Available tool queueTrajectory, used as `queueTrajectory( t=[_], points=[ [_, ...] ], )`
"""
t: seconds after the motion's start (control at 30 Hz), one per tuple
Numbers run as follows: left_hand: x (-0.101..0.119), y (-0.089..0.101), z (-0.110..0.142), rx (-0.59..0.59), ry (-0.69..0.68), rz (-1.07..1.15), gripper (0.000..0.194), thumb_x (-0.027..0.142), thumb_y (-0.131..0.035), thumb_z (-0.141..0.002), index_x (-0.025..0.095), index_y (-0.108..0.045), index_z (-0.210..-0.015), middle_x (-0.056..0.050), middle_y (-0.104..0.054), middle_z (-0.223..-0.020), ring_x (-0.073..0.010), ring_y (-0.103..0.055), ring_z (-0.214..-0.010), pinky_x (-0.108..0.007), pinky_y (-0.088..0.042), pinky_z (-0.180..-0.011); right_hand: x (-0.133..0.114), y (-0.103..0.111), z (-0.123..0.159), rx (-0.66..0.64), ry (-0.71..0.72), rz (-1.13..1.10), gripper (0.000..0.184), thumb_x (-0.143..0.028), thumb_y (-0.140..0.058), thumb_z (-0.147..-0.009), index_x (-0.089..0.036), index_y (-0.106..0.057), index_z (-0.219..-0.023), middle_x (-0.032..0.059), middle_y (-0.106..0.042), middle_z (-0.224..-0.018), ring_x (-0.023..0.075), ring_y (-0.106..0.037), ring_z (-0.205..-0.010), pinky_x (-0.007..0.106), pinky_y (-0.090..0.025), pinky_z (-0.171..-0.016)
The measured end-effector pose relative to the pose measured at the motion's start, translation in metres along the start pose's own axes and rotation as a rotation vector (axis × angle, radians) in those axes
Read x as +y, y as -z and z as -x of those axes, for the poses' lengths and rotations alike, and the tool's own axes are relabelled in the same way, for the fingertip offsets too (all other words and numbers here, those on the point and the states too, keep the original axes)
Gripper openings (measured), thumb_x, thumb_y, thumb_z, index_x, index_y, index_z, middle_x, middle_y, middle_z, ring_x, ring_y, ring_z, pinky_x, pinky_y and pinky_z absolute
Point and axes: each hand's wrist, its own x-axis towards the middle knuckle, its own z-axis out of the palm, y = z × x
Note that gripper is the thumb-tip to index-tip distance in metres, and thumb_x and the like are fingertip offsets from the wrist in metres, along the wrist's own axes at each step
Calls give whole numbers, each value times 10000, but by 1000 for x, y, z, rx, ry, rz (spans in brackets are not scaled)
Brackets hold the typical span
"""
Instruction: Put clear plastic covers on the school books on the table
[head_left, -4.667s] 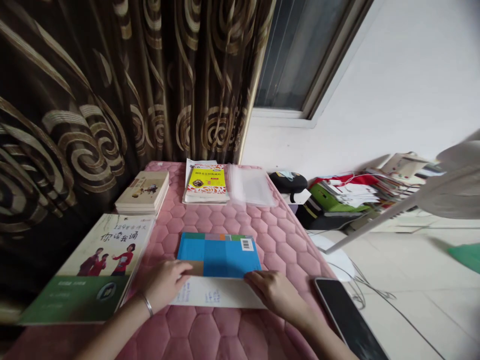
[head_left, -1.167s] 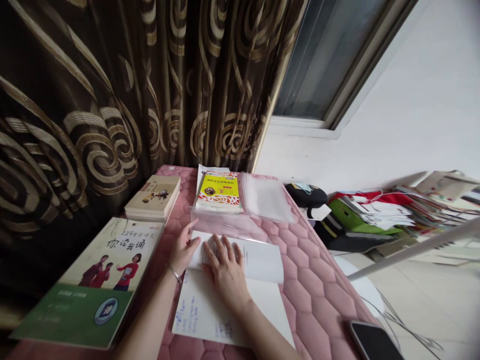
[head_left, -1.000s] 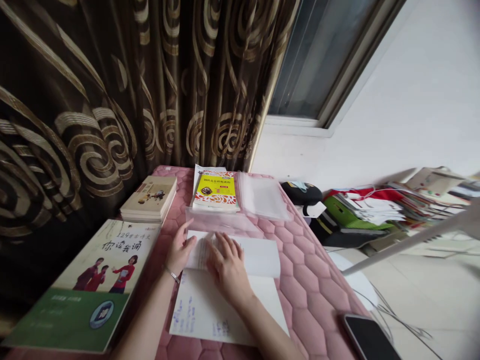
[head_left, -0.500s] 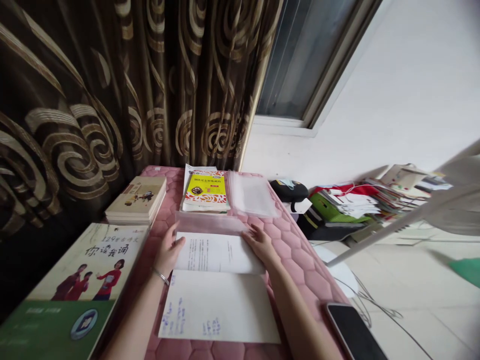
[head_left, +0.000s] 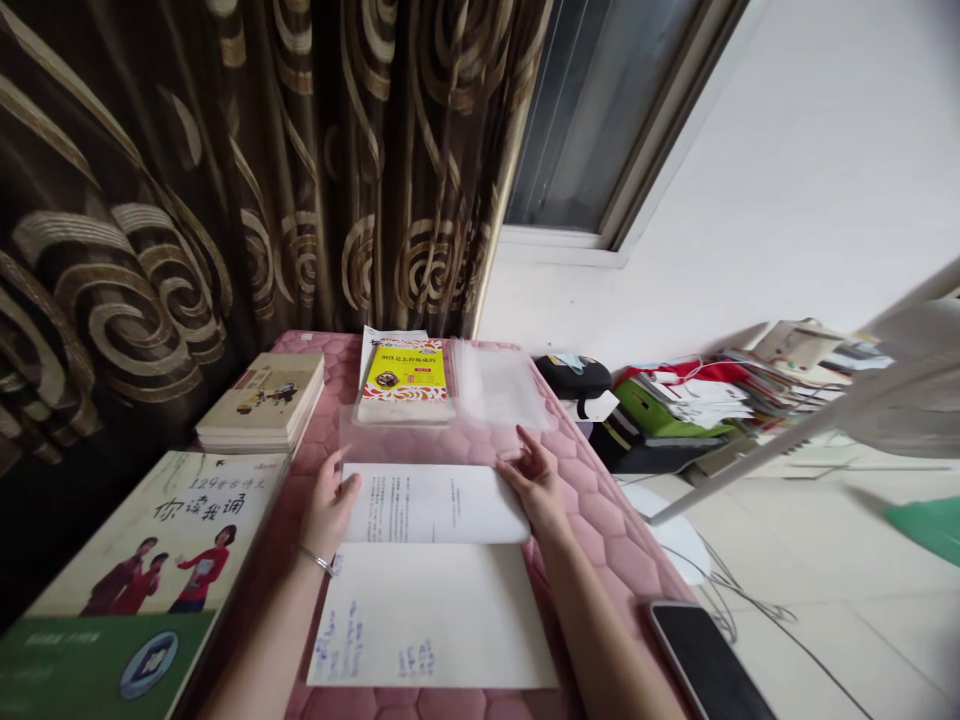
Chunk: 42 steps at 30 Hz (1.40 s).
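Observation:
An open book (head_left: 431, 610) lies on the pink quilted surface with its spine running across my view. Its near side is a cream leaf with blue handwriting; its far side is a printed page (head_left: 435, 505). From under the far edge extends a clear plastic book cover (head_left: 480, 440). My left hand (head_left: 330, 510) grips the left edge of the far side, thumb on top and fingers behind. My right hand (head_left: 536, 490) holds the right edge, thumb on the page and the index finger stretched over the plastic. The fingers beneath are partly hidden.
A large green-and-white book (head_left: 150, 580) and a stack of tan books (head_left: 266, 400) lie left. Behind are a yellow book (head_left: 405, 375) and more clear covers (head_left: 499, 385). A phone (head_left: 709, 660) rests at the right edge; a fan (head_left: 780, 440) stands beyond.
The blue-backed book has been opened out and the clear cover set behind it. My right hand has moved from pressing mid-page to the right edge; the far side is now lifted slightly.

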Motion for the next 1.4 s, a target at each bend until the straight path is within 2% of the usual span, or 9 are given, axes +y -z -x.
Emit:
queueTrajectory(
  t=[0.17, 0.33, 0.43, 0.7, 0.87, 1.17, 1.4],
  points=[
    [-8, -1, -2, 71, -13, -96, 596, 457, -653, -712, 150, -499, -1199, -127, -668, -1091, -248, -642, -999, -340, -515, -792, -4, 2, 5, -9, -82, -49, 802, -401, -832, -573, -241, -534, -1300, 8, -655, -876, 155, -598, -741, 266, -477, -631],
    [-9, -1, -2, 107, -71, -130, 526, 435, -623, -739, 159, -520, -1175, -127, -653, -1126, -255, -620, -1044, -358, -498, -825, -6, 2, 6, -11, -131, -32, 645, -387, -852, -542, -228, -649, -1133, 23, -682, -948, 194, -620, -831, 277, -500, -670],
    [-8, -1, -1, 109, -96, -147, 501, 432, -610, -754, 163, -528, -1168, -117, -648, -1120, -246, -625, -1006, -358, -498, -812, -6, 2, 5, -45, -141, -37, 560, -381, -857, -539, -214, -684, -1045, 27, -696, -916, 189, -622, -789, 278, -499, -654],
    [-4, -1, 1, 109, -106, -182, 484, 431, -604, -761, 170, -522, -1161, -88, -666, -990, -224, -636, -855, -350, -489, -759, -2, 1, 4, -35, -156, 5, 487, -405, -855, -541, -194, -682, -945, 11, -681, -783, 159, -595, -673, 263, -480, -587],
    [-3, -2, 2, 106, -103, -172, 492, 449, -589, -771, 170, -513, -1169, -92, -663, -992, -229, -635, -878, -343, -487, -750, -5, -1, 7, -32, -138, -1, 481, -417, -834, -569, -215, -661, -970, 6, -670, -802, 154, -590, -668, 246, -469, -557],
    [1, -4, 4, 122, -127, -214, 442, 450, -564, -794, 176, -532, -1139, -64, -671, -914, -201, -622, -797, -318, -475, -718, -12, -2, 10, -92, -226, -18, 398, -431, -834, -549, -231, -659, -847, -5, -677, -763, 158, -590, -623, 261, -474, -549],
    [-4, -3, 3, 168, -134, -251, 448, 472, -559, -794, 179, -550, -1132, -63, -647, -938, -191, -595, -799, -307, -456, -726, -6, -1, 9, -79, -192, -4, 431, -424, -830, -569, -222, -668, -913, -7, -673, -752, 152, -579, -611, 256, -468, -536]
  ],
)
